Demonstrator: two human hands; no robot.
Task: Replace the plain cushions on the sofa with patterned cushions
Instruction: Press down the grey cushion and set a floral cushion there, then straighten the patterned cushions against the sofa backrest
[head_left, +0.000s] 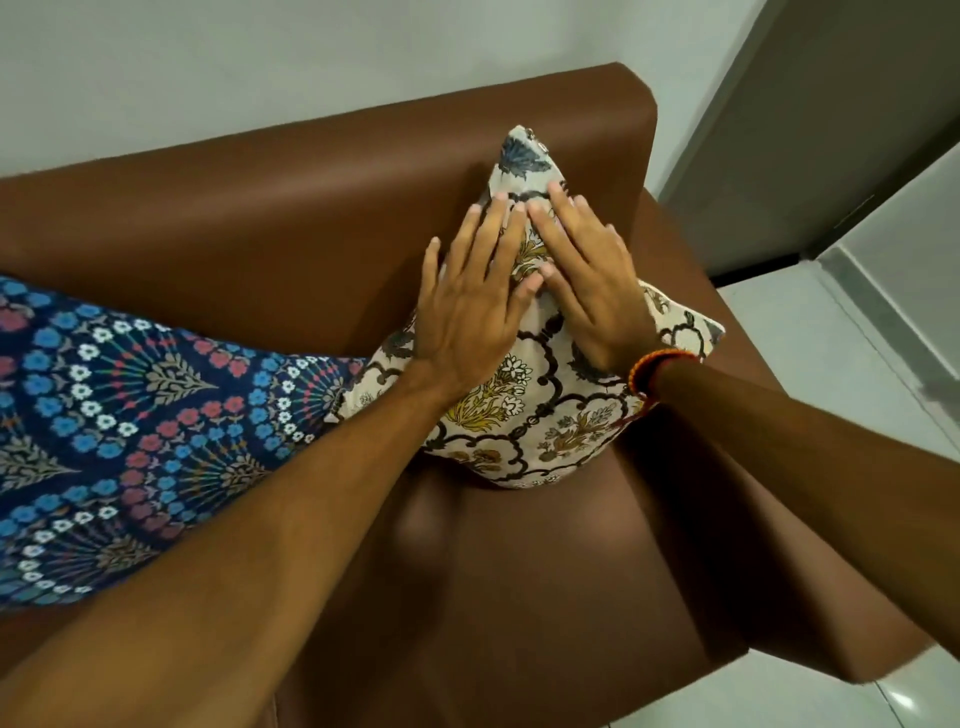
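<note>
Pretty much at the fluffing stage: cream floral cushion propped on one corner in the end of the brown sofa, leaning on the backrest beside the armrest, probably so the pattern faces the room. Left hand and right hand both flat and open on its face, fingers spread, pressing rather than gripping, presumably to seat it. Blue flower-print cushion lying just beside it, corners about touching; no plain cushions in sight.

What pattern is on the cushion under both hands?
Cream fabric cushion with black scrolling lattice and yellow flowers, seen in the head view.
</note>
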